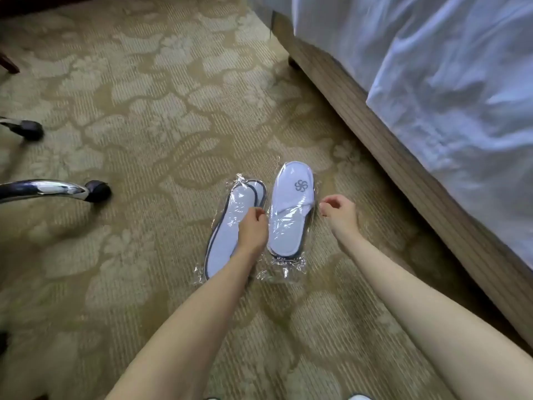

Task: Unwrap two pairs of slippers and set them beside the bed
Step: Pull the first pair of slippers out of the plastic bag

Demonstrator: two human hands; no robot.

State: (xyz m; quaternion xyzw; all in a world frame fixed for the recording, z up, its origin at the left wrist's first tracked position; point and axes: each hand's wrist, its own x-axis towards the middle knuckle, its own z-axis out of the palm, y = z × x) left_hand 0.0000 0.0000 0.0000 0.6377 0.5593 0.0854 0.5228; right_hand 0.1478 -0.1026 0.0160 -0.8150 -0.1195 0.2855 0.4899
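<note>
Two packs of slippers lie side by side on the patterned carpet (144, 116), near the wooden bed frame (375, 145) that runs along the right of the scene. Both are sealed in clear plastic. The left pack (227, 241) shows a white sole with a dark edge, facing up, with a second slipper peeking out at its far end. The right pack (291, 209) shows a white slipper upper side up, with a grey swirl logo on its toe end.

The left hand (252, 226) is over the left pack, at its right edge, with fingers curled in close together. It looks as if they pinch the plastic there, but I cannot tell for sure whether they hold it. The right hand (340, 212) is just to the right of the right pack, fingers loosely curled and holding nothing; whether it touches the wrap is unclear.

As for progress, the task appears to be at its very start. Neither wrap looks torn or opened, and no bare slipper sits on the floor. Left to do: open both packs, take out all four slippers, and arrange them in pairs along the bed frame. A wheeled chair base (57, 190) stands at the far left, well apart.
</note>
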